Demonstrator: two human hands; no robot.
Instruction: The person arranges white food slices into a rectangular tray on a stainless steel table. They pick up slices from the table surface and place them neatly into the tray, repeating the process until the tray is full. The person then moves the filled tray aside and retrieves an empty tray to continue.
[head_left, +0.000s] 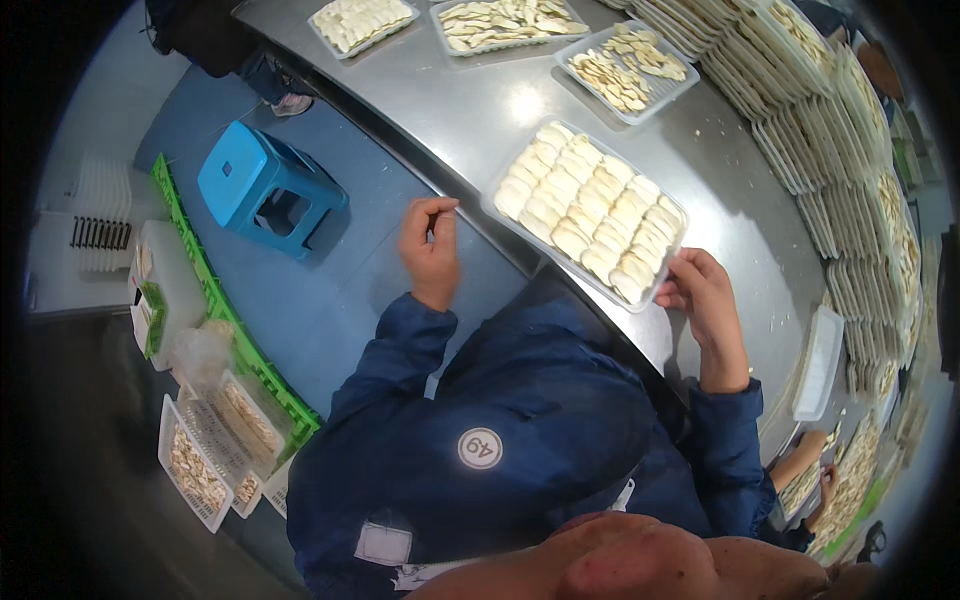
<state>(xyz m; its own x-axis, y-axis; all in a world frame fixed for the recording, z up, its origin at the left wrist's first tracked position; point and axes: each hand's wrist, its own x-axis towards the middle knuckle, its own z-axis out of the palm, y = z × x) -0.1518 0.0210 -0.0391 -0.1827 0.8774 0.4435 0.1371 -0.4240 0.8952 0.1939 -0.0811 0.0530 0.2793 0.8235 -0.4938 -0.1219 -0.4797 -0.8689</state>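
A clear plastic tray (637, 303) lies at the near edge of the steel table (720, 176), filled with pale slices (592, 202) laid overlapping in several rows. Its lower right corner is pinched between the thumb and fingers of my right hand (701, 292). My left hand (435, 251) hangs in the air left of the table edge, fingers curled, thumb and index tip close together; whether anything small is between them cannot be seen. Farther back on the table is a partly filled tray (628, 71) with loose slices, beside two fuller trays (510, 26) (363, 24).
Tall stacks of filled trays (810, 135) line the table's far right. An empty white tray (818, 365) stands near a co-worker's hands (802, 457). A blue plastic stool (270, 187) and green edging (225, 307) are on the left, with white baskets (196, 465) of pieces below.
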